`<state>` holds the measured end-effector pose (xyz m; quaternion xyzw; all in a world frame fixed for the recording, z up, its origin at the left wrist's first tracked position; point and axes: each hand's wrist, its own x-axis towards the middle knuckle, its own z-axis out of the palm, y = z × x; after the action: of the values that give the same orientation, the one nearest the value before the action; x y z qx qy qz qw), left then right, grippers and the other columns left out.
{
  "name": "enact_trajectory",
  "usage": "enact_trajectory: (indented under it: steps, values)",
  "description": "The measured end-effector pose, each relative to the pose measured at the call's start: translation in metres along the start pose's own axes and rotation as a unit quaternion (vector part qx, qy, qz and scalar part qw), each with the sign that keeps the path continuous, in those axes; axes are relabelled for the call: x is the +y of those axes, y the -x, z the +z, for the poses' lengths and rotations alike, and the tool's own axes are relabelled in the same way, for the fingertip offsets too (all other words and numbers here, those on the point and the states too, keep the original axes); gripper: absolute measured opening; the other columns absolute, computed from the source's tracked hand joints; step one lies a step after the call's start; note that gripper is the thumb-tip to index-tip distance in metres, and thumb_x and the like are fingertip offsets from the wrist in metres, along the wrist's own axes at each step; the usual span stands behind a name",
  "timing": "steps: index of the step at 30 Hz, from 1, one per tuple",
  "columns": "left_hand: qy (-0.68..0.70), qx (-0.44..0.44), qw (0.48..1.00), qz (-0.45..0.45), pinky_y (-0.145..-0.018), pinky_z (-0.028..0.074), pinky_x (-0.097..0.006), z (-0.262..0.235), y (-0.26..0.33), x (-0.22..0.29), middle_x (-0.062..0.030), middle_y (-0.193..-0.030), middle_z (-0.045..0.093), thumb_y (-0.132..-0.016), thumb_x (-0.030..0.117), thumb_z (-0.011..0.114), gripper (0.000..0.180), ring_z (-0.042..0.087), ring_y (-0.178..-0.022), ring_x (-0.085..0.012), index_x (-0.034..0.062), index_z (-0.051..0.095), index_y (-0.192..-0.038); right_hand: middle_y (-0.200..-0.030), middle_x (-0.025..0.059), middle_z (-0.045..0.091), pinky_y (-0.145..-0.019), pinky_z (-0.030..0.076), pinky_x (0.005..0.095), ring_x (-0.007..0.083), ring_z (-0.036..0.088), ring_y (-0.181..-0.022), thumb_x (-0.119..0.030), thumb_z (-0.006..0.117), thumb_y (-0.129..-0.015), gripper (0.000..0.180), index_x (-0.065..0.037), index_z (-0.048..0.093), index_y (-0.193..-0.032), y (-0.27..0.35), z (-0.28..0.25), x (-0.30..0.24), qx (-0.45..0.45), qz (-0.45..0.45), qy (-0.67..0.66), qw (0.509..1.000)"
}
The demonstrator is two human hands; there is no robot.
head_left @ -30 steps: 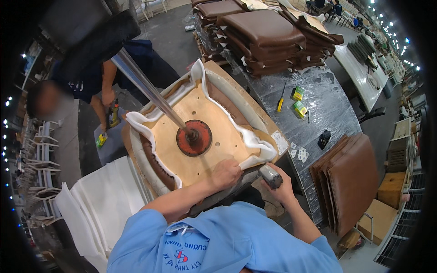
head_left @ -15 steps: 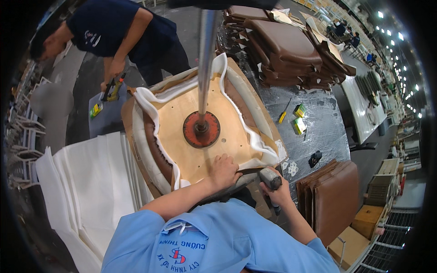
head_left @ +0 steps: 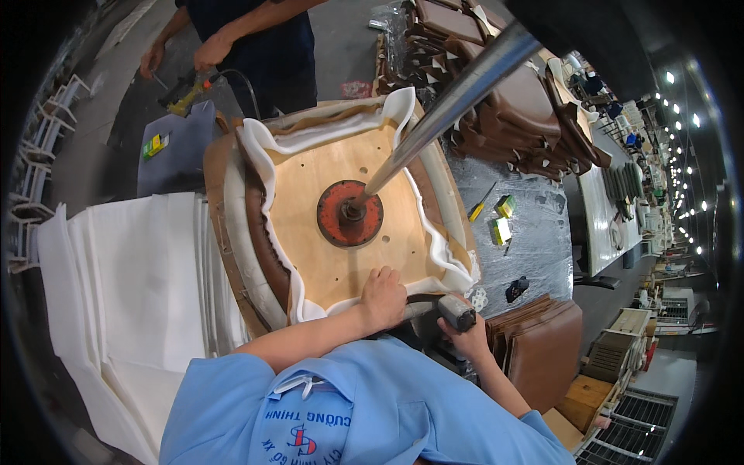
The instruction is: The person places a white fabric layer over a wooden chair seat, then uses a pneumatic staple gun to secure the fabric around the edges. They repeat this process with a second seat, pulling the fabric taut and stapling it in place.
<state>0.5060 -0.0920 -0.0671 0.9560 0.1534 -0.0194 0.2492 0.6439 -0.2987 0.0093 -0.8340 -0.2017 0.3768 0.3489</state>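
Note:
A square wooden seat board (head_left: 310,186) lies in front of me, with white padding (head_left: 269,178) standing up round its sides and a brown cover (head_left: 256,213) outside that. A red round plate (head_left: 332,225) on a metal rod (head_left: 449,112) presses on the board's middle. At the near edge, my left hand (head_left: 384,297) is closed, its curled fingers gripping the brown cover against the board; the fingertips are partly hidden. My right hand (head_left: 471,341) is wrapped round a grey staple gun (head_left: 456,311), its head beside the near right corner.
White padding sheets (head_left: 147,271) are stacked at the left. Brown covered pieces (head_left: 508,108) are piled far right, and brown panels (head_left: 546,341) near right. A screwdriver (head_left: 479,205) and small boxes (head_left: 502,231) lie on the wrapped table (head_left: 542,201). Across from me a co-worker (head_left: 260,46) handles a yellow-black tool (head_left: 184,99).
My view has shifted, and the rod now slants to the upper right. My left hand's fingers have curled in tighter at the edge. The co-worker's hands have moved apart.

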Motion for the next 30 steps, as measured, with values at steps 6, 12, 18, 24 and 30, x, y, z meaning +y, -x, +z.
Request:
enact_trajectory:
  steps: [6,12,18,24,30]
  values:
    - [0.032,0.046,0.998,0.009,-0.100,0.042,-0.044,0.010,0.000,-0.005,-0.0086,-0.105,0.068,-0.093,0.037,0.078,0.027,0.059,-0.113,-0.0286,0.0115,0.086,-0.092,-0.115,0.0060,0.075,-0.066,0.059,0.0297,0.0106,0.068,-0.081,-0.009,0.086,-0.096,0.065,-0.008,0.059,-0.155,-0.002,0.001,-0.005,0.000,0.024,-0.010,1.000]
    - [0.139,0.138,0.980,0.029,-0.097,0.042,-0.045,0.021,0.001,-0.019,-0.0066,-0.099,0.066,-0.095,0.031,0.078,0.022,0.060,-0.109,-0.0281,0.0114,0.084,-0.089,-0.114,0.0049,0.075,-0.067,0.060,0.0295,0.0112,0.069,-0.078,-0.008,0.086,-0.095,0.069,-0.010,0.058,-0.158,-0.004,-0.004,-0.013,-0.016,0.045,0.033,0.998]
    - [0.180,0.193,0.964,-0.012,-0.095,0.043,-0.045,0.025,-0.007,-0.016,-0.0077,-0.096,0.065,-0.093,0.026,0.078,0.020,0.060,-0.105,-0.0283,0.0088,0.081,-0.084,-0.111,0.0051,0.075,-0.067,0.061,0.0307,0.0123,0.070,-0.078,-0.012,0.087,-0.096,0.069,-0.009,0.058,-0.158,-0.013,-0.003,-0.035,-0.073,0.049,-0.003,0.996]
    - [0.190,0.211,0.958,-0.029,-0.095,0.042,-0.045,0.026,-0.013,-0.012,-0.0073,-0.095,0.064,-0.094,0.023,0.077,0.018,0.059,-0.104,-0.0278,0.0087,0.079,-0.083,-0.098,0.0064,0.075,-0.056,0.058,0.0305,0.0138,0.071,-0.067,-0.019,0.086,-0.099,0.045,-0.001,0.069,-0.137,-0.050,-0.002,-0.069,-0.123,0.094,0.080,0.985]
    - [0.183,0.214,0.959,-0.036,-0.095,0.041,-0.045,0.031,-0.015,-0.011,-0.0069,-0.096,0.063,-0.094,0.024,0.076,0.019,0.058,-0.104,-0.0278,0.0079,0.079,-0.085,-0.087,0.0062,0.074,-0.052,0.055,0.0305,0.0150,0.070,-0.059,-0.022,0.085,-0.099,0.037,0.001,0.071,-0.126,-0.075,0.004,-0.086,-0.147,0.107,0.108,0.977]
